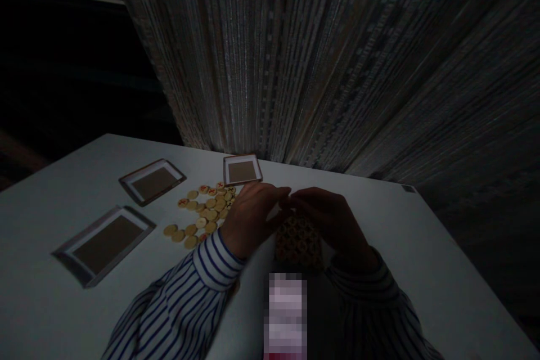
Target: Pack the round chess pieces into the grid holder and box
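Seemingly, you're arranging packed pieces (298, 243) just beside left grip (255, 212) and right grip (333, 215).
Both curled — whether pinching anything, you can't tell; next likely needs light, even pressure.

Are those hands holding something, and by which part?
I can't tell: the left hand and right hand are close together by the discs; it's too dark to see between their fingertips.
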`<act>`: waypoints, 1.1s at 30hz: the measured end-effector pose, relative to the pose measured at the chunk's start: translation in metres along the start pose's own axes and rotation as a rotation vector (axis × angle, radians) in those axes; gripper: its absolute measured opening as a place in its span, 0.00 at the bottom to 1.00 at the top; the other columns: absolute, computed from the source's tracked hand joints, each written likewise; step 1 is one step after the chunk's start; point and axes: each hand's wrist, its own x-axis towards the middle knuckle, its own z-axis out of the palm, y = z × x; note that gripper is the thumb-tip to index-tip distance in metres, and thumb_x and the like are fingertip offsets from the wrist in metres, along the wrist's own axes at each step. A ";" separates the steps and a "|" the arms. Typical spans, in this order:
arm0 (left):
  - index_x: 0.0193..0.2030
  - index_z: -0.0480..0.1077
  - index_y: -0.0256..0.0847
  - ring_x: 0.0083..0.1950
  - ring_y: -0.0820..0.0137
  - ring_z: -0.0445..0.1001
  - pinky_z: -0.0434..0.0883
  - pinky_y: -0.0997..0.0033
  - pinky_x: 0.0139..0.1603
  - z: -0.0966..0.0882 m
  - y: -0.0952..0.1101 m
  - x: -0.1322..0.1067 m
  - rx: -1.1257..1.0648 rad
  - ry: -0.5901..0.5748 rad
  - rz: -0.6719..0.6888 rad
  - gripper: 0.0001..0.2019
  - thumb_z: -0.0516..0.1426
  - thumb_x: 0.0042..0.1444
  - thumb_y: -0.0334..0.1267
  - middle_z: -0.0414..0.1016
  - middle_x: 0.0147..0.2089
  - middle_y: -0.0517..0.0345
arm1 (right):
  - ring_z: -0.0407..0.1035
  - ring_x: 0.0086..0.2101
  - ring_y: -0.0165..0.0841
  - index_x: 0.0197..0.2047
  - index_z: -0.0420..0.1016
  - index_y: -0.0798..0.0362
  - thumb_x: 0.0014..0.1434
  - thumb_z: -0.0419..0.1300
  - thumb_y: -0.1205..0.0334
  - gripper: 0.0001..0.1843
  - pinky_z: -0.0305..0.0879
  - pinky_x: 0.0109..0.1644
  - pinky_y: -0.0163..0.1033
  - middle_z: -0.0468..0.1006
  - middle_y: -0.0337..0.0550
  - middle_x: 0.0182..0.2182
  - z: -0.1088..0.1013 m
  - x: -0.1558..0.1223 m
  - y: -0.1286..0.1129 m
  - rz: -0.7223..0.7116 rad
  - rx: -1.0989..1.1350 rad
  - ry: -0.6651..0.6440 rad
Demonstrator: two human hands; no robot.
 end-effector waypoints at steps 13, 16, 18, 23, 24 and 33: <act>0.46 0.68 0.37 0.45 0.67 0.72 0.69 0.66 0.46 -0.002 0.000 0.001 -0.242 -0.034 -0.185 0.11 0.54 0.56 0.36 0.75 0.43 0.50 | 0.73 0.31 0.29 0.32 0.76 0.52 0.54 0.59 0.62 0.04 0.68 0.35 0.35 0.79 0.38 0.28 -0.004 0.001 0.000 -0.085 -0.114 0.032; 0.43 0.71 0.35 0.43 0.68 0.74 0.70 0.70 0.43 -0.002 -0.001 0.003 -0.374 -0.079 -0.362 0.11 0.53 0.56 0.36 0.77 0.41 0.50 | 0.73 0.32 0.29 0.32 0.76 0.52 0.55 0.58 0.62 0.05 0.68 0.37 0.35 0.79 0.38 0.29 -0.004 0.001 0.000 -0.099 -0.115 0.011; 0.41 0.73 0.35 0.40 0.69 0.75 0.71 0.72 0.40 -0.002 0.000 0.005 -0.470 -0.130 -0.479 0.11 0.53 0.56 0.37 0.78 0.38 0.52 | 0.73 0.32 0.29 0.32 0.76 0.52 0.55 0.58 0.62 0.06 0.69 0.37 0.35 0.79 0.38 0.29 -0.004 0.000 -0.001 -0.094 -0.136 0.010; 0.38 0.75 0.38 0.36 0.71 0.75 0.71 0.73 0.39 -0.001 0.000 0.007 -0.657 -0.173 -0.601 0.10 0.54 0.55 0.37 0.78 0.34 0.57 | 0.73 0.32 0.29 0.33 0.77 0.52 0.55 0.58 0.62 0.06 0.69 0.38 0.35 0.80 0.38 0.29 -0.002 0.000 -0.002 -0.066 -0.164 0.011; 0.38 0.75 0.39 0.36 0.71 0.75 0.71 0.73 0.39 0.000 0.000 0.007 -0.683 -0.177 -0.612 0.10 0.55 0.54 0.37 0.79 0.34 0.57 | 0.73 0.32 0.29 0.33 0.77 0.51 0.55 0.58 0.62 0.06 0.69 0.38 0.36 0.80 0.38 0.30 -0.001 0.000 -0.001 -0.066 -0.172 0.012; 0.34 0.77 0.41 0.33 0.72 0.74 0.70 0.74 0.36 0.000 -0.002 0.008 -0.853 -0.183 -0.741 0.07 0.58 0.50 0.39 0.79 0.30 0.58 | 0.72 0.32 0.30 0.36 0.76 0.51 0.56 0.58 0.61 0.07 0.68 0.37 0.37 0.79 0.39 0.31 -0.001 0.000 0.006 -0.101 -0.262 0.030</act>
